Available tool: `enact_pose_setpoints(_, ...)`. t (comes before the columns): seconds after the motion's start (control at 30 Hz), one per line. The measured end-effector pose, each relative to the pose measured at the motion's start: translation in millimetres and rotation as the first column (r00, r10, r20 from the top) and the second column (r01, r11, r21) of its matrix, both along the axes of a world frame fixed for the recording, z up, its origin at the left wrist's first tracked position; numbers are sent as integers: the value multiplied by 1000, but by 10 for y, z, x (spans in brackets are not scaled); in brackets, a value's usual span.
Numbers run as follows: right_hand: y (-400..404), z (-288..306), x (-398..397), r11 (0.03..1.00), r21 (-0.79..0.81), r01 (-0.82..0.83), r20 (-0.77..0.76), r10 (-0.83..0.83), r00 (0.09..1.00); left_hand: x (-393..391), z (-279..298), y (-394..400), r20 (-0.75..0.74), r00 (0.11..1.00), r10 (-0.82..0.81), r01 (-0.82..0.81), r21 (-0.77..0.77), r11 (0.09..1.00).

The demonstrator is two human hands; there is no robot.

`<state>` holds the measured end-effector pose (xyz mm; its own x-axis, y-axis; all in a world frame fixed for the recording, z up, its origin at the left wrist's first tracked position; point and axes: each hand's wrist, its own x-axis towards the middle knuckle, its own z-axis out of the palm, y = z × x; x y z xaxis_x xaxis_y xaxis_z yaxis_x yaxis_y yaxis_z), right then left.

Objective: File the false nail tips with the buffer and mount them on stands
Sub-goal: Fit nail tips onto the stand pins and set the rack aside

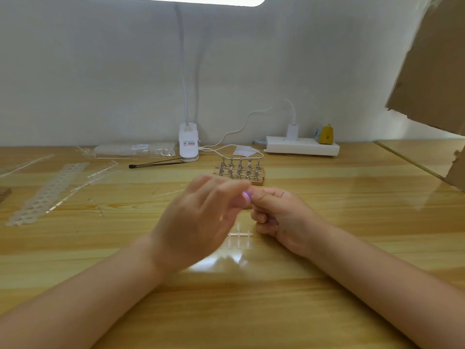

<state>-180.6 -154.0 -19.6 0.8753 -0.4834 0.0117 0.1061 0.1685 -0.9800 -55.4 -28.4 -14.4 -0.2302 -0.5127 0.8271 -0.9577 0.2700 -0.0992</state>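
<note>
Pinched purple buffer (246, 196) in blurred left hand (201, 217) against right hand (274, 212), curled on something hidden, probably a tip; stands (239, 170) just beyond both, clear tip strip (239, 234) lay underneath.

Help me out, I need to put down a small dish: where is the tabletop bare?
Bare wood lies right of the right hand, between the power strip and the cardboard, and along the near edge between the forearms. It is crowded on the left, with clear strips and a bag, and around the stands.
</note>
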Motion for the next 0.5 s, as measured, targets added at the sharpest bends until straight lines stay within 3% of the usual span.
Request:
enact_pose_setpoints(0.13,6,24,-21,1000,8,-9,0,9,1000,-41,-37,-36,54,998,-14,13,30,999)
enact_pose_setpoints(0.27,-4,45,-17,998,56,30,-34,-28,999,188,1,5,-178,953,245,-228,111,967)
enact_pose_setpoints(0.33,-11,40,-13,998,58,35,-45,-32,998,246,30,14,-266,872,411,-364,208,908)
enact_pose_setpoints(0.5,-26,33,-5,996,71,52,-61,-48,997,365,16,-16,-196,692,695,-488,584,649)
